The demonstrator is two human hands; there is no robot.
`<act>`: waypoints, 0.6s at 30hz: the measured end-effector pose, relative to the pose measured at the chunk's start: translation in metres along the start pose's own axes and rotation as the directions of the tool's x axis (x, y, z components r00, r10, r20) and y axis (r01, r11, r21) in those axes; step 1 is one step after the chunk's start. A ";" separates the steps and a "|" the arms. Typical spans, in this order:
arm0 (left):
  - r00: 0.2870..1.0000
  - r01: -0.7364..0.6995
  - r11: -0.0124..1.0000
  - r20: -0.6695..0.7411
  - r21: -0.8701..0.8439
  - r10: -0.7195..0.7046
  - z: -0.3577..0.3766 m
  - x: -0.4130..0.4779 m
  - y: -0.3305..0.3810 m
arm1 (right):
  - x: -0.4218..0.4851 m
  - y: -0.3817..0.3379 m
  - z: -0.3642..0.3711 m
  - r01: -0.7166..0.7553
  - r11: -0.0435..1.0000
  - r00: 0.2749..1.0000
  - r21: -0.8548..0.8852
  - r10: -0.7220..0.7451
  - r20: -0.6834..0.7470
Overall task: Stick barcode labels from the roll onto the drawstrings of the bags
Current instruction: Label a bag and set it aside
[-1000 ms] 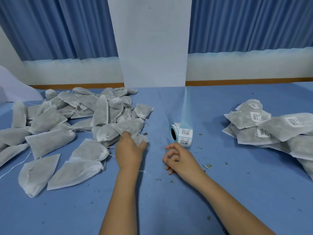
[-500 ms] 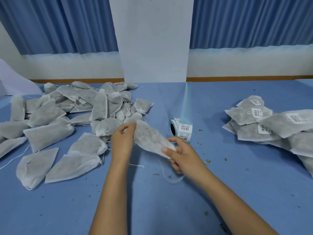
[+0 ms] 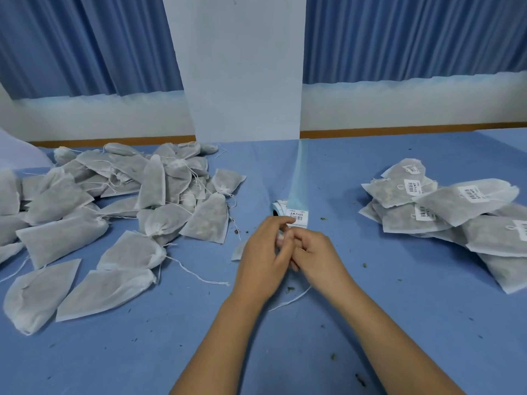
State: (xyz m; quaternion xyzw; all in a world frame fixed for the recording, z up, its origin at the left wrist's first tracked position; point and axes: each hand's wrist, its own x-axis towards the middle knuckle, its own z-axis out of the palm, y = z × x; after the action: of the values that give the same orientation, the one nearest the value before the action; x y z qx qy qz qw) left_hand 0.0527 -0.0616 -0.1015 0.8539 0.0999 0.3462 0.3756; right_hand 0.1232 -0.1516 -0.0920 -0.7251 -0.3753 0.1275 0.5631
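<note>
Head view.

- Both hands meet at the middle of the table [image 3: 370, 323], just on the near side of the label roll [image 3: 278, 208].
- Left hand [image 3: 262, 260]: fingers curled over the bag [image 3: 238, 250], holding it down near its gathered neck. Only one pale corner pokes out on the left side of the hand, plus a scrap of white between the fingers.
- Right hand [image 3: 316, 258]: fingers curled in tight against the left. Cannot tell what it pinches, if anything.
- Drawstring [image 3: 288, 300] trails out from under the hands toward the near edge, lying loose on the table.
- Top label [image 3: 299, 216] hangs at the front of the roll. A left fingertip is at or touching its lower edge, and the backing strip [image 3: 296, 178] runs up toward the far edge.
- Unlabelled pile [image 3: 142, 201] covers the left half of the table. Labelled pile [image 3: 442, 206] sits by the right edge.

Step, as judged: bag is fetched and the string is being sorted out, with no label peeled yet. The next move calls for freeing a stretch of string, then peeling that top label by a corner and folding it round the string.

Hard to make out: most of the bag, the fingertips and where the string meets the bag are all buried under the hands. The roll's core is half hidden behind them. Print on the labels is too small to read.
</note>
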 end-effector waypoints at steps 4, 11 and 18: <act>0.994 0.047 0.996 -0.102 0.080 -0.038 -0.012 0.005 -0.009 | 0.002 -0.002 -0.009 0.019 0.991 1.000 -0.134 -0.018 0.008; 0.993 0.116 0.985 0.008 -0.127 -0.116 -0.030 0.008 -0.008 | 0.002 -0.002 -0.021 0.140 0.956 0.988 -0.258 -0.151 -0.024; 0.963 0.270 0.923 0.067 -0.273 -0.262 -0.048 0.006 -0.007 | 0.011 0.007 -0.053 -0.020 0.957 0.985 -0.288 -0.031 -0.172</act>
State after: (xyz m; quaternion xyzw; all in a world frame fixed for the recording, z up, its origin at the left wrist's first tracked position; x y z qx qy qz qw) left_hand 0.0258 -0.0268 -0.0805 0.7757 0.1596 0.2902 0.5373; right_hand 0.1662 -0.1829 -0.0784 -0.8069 -0.3410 0.0058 0.4823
